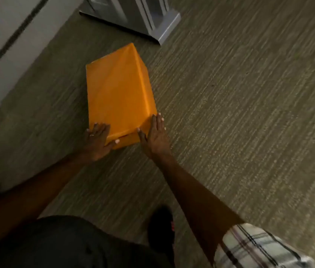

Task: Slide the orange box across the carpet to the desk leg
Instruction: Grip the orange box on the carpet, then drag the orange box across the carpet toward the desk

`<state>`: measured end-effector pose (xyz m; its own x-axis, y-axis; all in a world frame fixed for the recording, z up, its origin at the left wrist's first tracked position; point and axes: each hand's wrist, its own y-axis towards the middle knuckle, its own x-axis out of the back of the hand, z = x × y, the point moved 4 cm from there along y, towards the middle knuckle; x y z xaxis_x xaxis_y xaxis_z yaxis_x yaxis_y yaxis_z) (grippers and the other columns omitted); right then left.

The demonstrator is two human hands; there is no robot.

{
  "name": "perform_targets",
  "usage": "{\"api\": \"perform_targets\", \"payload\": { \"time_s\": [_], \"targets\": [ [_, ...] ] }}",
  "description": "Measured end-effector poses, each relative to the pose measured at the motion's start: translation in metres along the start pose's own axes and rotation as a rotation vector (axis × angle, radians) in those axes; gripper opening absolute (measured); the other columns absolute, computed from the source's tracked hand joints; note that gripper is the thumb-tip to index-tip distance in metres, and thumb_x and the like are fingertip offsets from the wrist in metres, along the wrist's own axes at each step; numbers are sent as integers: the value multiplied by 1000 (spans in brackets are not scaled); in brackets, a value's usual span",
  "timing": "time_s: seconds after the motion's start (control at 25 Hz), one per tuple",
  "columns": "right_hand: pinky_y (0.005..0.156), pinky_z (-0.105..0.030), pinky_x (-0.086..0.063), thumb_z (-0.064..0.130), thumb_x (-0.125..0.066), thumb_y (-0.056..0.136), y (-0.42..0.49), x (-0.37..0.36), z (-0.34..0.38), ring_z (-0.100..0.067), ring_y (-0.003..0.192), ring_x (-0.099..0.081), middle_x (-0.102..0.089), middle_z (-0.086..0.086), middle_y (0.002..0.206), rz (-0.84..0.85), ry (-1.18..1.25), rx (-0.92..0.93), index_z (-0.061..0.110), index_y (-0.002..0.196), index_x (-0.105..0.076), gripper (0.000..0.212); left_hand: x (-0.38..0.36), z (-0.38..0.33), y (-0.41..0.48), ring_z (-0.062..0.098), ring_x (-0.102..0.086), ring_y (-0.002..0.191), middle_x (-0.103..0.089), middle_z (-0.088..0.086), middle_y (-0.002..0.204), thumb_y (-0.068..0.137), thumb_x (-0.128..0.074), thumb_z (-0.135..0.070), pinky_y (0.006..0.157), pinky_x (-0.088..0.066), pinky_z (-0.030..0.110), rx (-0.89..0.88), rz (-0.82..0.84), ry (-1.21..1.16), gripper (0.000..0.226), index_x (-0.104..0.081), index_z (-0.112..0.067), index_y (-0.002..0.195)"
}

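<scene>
1. The left hand [97, 141] lies flat against the near left corner of the orange box [118, 93], fingers spread up its left side and the thumb curled over the near top edge; it presses rather than clasps, and a ring shows on 1 finger.
2. The right hand [155, 135] is laid open against the box's near right corner, fingers extended along the right side, thumb touching the near edge; it too pushes with an open palm and closes on nothing.
3. Both forearms reach forward from the lower part of the view; the right arm comes out of a plaid sleeve [257, 248].
4. The box is a plain, bright orange rectangular block with a smooth, unmarked top, longer than wide, its long axis running away from the person. A thin dark seam shows just under the top edge on its near face.
5. It sits flat on the carpet [239, 113], an olive-tan weave with fine ribbed lines.
6. Beyond the box's far end, near but apart from it, stands the grey base of the desk leg [167, 23].
7. Left of the box runs a pale wall or panel [7, 35] with a dark stripe.
8. Nearer the person than the box, a dark shoe [160, 227] rests on the carpet.
</scene>
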<state>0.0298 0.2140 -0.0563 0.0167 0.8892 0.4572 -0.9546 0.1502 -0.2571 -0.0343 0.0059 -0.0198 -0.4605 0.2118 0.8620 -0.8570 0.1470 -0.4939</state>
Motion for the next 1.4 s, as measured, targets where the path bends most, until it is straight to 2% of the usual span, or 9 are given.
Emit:
{"api": "perform_targets", "payload": {
  "time_s": [0.2,0.32,0.48,0.6,0.76,0.88,1.0,1.2,1.4],
  "targets": [
    [126,-47,-23,39,-52,103,50,-20,8,-37,157,-20,-15,-20,171,43,171,-90,4,163,-9,81,-41,19,2,28,1,153,-2,8,166,91,-38,-64,123,-9,49,-86,-209,-106,87,-7,-15,156],
    [120,-48,-34,32,-58,102,62,-17,7,-41,151,-33,-29,-22,165,99,224,-160,1,161,-14,80,-47,26,-6,26,4,153,-1,4,166,85,-33,-69,123,-10,51,-98,-200,-229,89,-9,-22,157],
    [104,-49,-44,28,-63,99,55,-11,1,-42,139,-47,-45,-22,154,128,219,-168,3,155,-29,70,-37,49,-2,21,-16,147,-2,9,166,93,-47,-51,121,-20,48,118,-173,-617,82,-4,-23,156],
    [99,-47,-46,28,-66,97,57,-9,-3,-42,135,-51,-49,-22,149,132,223,-146,2,152,-35,68,-22,66,14,32,-20,149,-7,10,166,96,-54,-37,118,-26,49,332,-193,-1001,85,4,-23,156],
    [107,-50,-47,30,-70,95,66,-5,-9,-41,138,-49,-47,-20,153,194,280,-172,2,153,-36,73,-34,73,19,33,-29,146,-12,8,166,95,-58,-33,116,-32,52,409,-162,-1271,88,6,-27,155],
    [113,-54,-45,36,-69,95,63,-4,-20,-39,138,-50,-49,-19,153,215,395,-258,2,152,-41,73,-48,69,22,30,-42,138,-27,5,162,95,-61,-23,111,-41,47,459,-169,-1524,81,-7,-28,156],
    [110,-55,-48,37,-67,95,62,-4,-22,-38,130,-56,-59,-19,141,198,410,-271,1,142,-54,60,-54,76,31,25,-43,137,-40,4,156,89,-66,-35,115,-35,44,502,-124,-1553,70,-34,-18,149],
    [109,-59,-48,25,-65,97,62,-9,-18,-40,130,-56,-58,-19,143,151,480,-301,4,146,-50,56,-56,72,27,26,-46,134,-46,8,150,86,-71,-23,112,-41,46,463,-130,-1704,65,-43,-12,144],
    [107,-62,-49,13,-62,97,63,-7,-13,-41,124,-61,-64,-23,135,160,428,-246,-1,137,-58,42,-65,69,-4,27,-52,129,-53,11,145,87,-69,-12,107,-44,41,459,-90,-1741,57,-47,-7,139]
  ]
}}
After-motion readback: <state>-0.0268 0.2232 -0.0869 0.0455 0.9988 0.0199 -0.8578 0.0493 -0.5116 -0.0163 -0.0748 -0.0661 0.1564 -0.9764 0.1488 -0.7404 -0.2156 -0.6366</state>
